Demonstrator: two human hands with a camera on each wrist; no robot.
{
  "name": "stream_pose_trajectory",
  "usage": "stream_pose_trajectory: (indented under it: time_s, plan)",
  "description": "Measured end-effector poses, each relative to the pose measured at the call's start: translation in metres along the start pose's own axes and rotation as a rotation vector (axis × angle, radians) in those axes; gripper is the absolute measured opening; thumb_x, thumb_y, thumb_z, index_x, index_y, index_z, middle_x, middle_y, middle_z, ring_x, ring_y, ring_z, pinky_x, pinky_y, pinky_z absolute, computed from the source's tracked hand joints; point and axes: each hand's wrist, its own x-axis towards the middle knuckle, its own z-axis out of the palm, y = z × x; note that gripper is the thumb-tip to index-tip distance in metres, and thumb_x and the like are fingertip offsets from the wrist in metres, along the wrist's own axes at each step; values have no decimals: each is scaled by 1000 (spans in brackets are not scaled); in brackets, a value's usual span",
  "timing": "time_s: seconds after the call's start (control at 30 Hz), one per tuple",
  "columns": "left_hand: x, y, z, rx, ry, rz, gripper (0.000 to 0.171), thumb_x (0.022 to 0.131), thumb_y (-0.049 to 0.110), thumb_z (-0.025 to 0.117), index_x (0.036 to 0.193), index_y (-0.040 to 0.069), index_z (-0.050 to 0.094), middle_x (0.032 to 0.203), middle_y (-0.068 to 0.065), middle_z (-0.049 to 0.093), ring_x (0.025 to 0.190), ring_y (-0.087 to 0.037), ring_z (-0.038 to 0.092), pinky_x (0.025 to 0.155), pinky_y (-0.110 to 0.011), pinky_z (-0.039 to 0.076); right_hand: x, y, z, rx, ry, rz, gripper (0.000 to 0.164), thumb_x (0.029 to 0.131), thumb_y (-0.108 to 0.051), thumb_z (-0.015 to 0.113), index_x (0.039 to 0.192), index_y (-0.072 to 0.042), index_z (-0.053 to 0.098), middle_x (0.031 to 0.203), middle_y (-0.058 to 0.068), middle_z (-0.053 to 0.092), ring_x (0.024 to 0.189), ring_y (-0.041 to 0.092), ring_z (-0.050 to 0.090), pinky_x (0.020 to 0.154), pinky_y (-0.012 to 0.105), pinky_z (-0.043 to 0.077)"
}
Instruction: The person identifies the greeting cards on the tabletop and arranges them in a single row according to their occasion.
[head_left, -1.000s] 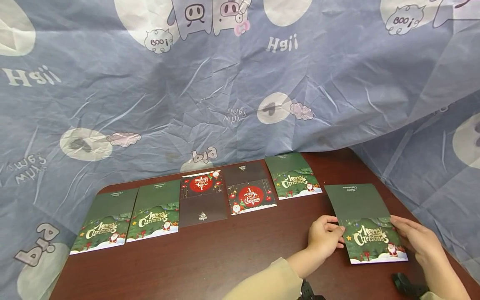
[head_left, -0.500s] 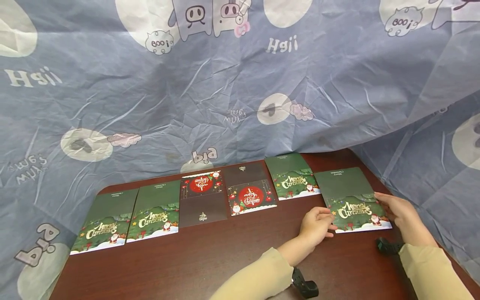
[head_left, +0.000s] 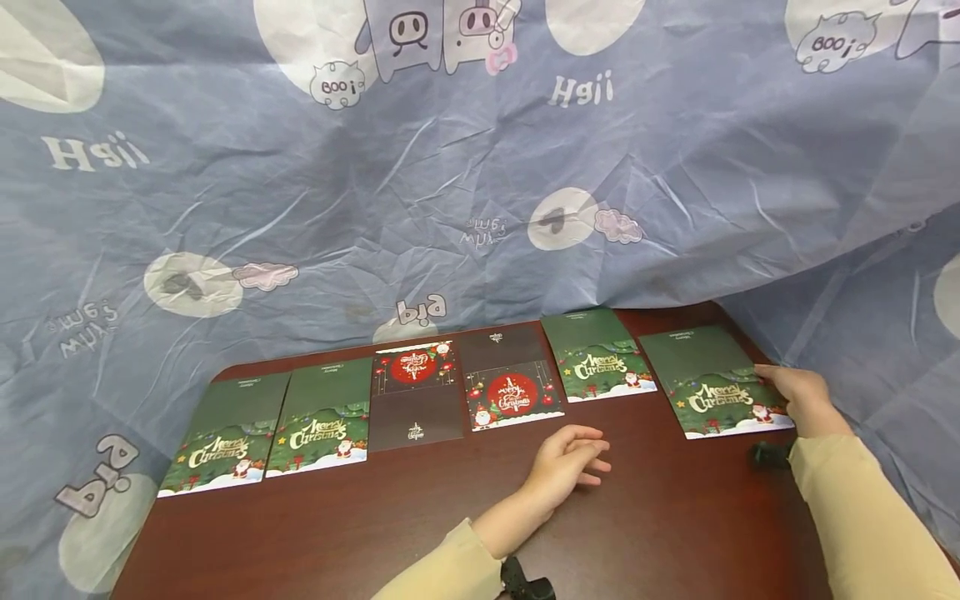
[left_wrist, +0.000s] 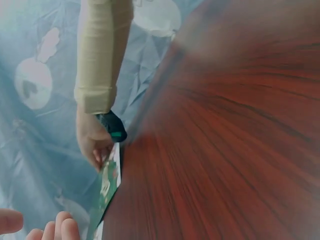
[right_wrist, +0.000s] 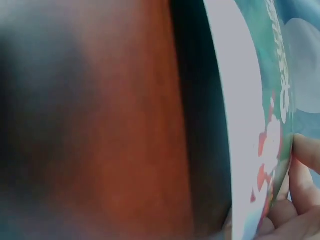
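Observation:
At the right end of the row is a green Merry Christmas card [head_left: 716, 385], its upper half plain green and its lower half printed with gold letters and a Santa. My right hand [head_left: 804, 398] pinches this card by its right edge. The right wrist view shows fingertips [right_wrist: 306, 150] at the card's edge, with a dark gap under its near white border. Apart from any card, my left hand [head_left: 564, 468] hovers over the brown table with relaxed fingers and holds nothing. Nearest to it lies a dark card with a red circle [head_left: 513, 395].
Two green cards [head_left: 322, 425] [head_left: 213, 442] lie at the left, then an upside-down dark card [head_left: 417, 408]. Another green card [head_left: 600, 358] lies left of the held one. A blue patterned cloth [head_left: 420, 183] hangs behind the table [head_left: 420, 525] and along its right side.
The right-hand card has moved away from me, level with the row, and lies flatter. My left hand has let go of its left edge and drawn back leftward.

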Motion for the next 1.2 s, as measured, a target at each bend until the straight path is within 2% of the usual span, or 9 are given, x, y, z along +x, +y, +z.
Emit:
stream_pose_trajectory:
  time_s: [0.13, 0.33, 0.47, 0.57, 0.67, 0.9, 1.03, 1.1, 1.2]
  plan:
    - [-21, 3, -22, 8, -47, -5, 26, 92, 12, 56, 113, -3, 58, 105, -16, 66, 83, -24, 68, 65, -29, 56, 5, -8, 2, -80, 53, 24, 84, 85, -37, 57, 129, 25, 25, 124, 30, 33, 98, 32, 43, 57, 22, 41]
    - [-51, 12, -50, 1, -93, 36, 28, 95, 15, 54, 117, -2, 56, 110, -19, 63, 89, -30, 66, 69, -30, 56, 11, -13, 5, -94, 85, 70, 88, 85, -38, 57, 133, 25, 18, 113, 28, 35, 91, 31, 45, 52, 22, 42]
    - [-66, 19, -68, 21, -80, 71, 30, 95, 14, 53, 121, 0, 54, 115, -20, 61, 94, -30, 65, 73, -32, 55, 15, -14, 8, -97, 100, 69, 92, 85, -40, 55, 135, 24, 13, 130, 34, 29, 107, 35, 40, 80, 32, 49]
    - [-77, 22, -80, 40, -60, 108, 31, 95, 10, 54, 122, -2, 53, 118, -24, 58, 97, -28, 64, 76, -33, 55, 16, -16, 11, -104, 98, 61, 94, 85, -42, 53, 135, 25, 9, 143, 35, 18, 120, 37, 32, 103, 41, 35]
    - [-86, 22, -90, 62, -54, 152, 33, 94, 6, 53, 124, -7, 50, 121, -29, 55, 100, -28, 63, 80, -36, 53, 17, -18, 13, -99, 102, 48, 93, 85, -41, 53, 135, 25, 10, 144, 35, 17, 123, 36, 30, 106, 42, 30]
    - [-104, 20, -109, 105, -30, 238, 34, 94, 3, 52, 124, -13, 48, 122, -34, 51, 102, -17, 62, 83, -42, 52, 15, -19, 14, -79, 141, 21, 77, 84, -35, 55, 129, 24, 32, 135, 33, 31, 104, 35, 43, 56, 21, 47]
    - [-110, 20, -118, 134, -10, 288, 33, 94, 1, 52, 123, -13, 48, 121, -35, 51, 102, -15, 62, 82, -39, 52, 14, -19, 9, 0, 158, -1, 31, 83, -30, 58, 84, 0, 69, 108, 16, 54, 78, 20, 50, 44, 19, 41]
    - [-112, 21, -121, 169, 6, 308, 32, 94, 1, 52, 123, -13, 49, 121, -32, 53, 103, -18, 62, 83, -37, 52, 14, -19, 8, 18, 160, -34, 29, 84, -27, 58, 56, -27, 64, 82, -5, 57, 64, 8, 48, 45, 19, 41]
    - [-115, 23, -124, 235, 44, 306, 31, 94, 3, 55, 122, -8, 52, 121, -24, 57, 104, -24, 62, 85, -33, 51, 12, -20, 10, -68, 178, -122, 26, 88, -27, 53, 74, -29, 75, 80, -1, 62, 69, 14, 55, 61, 26, 49]
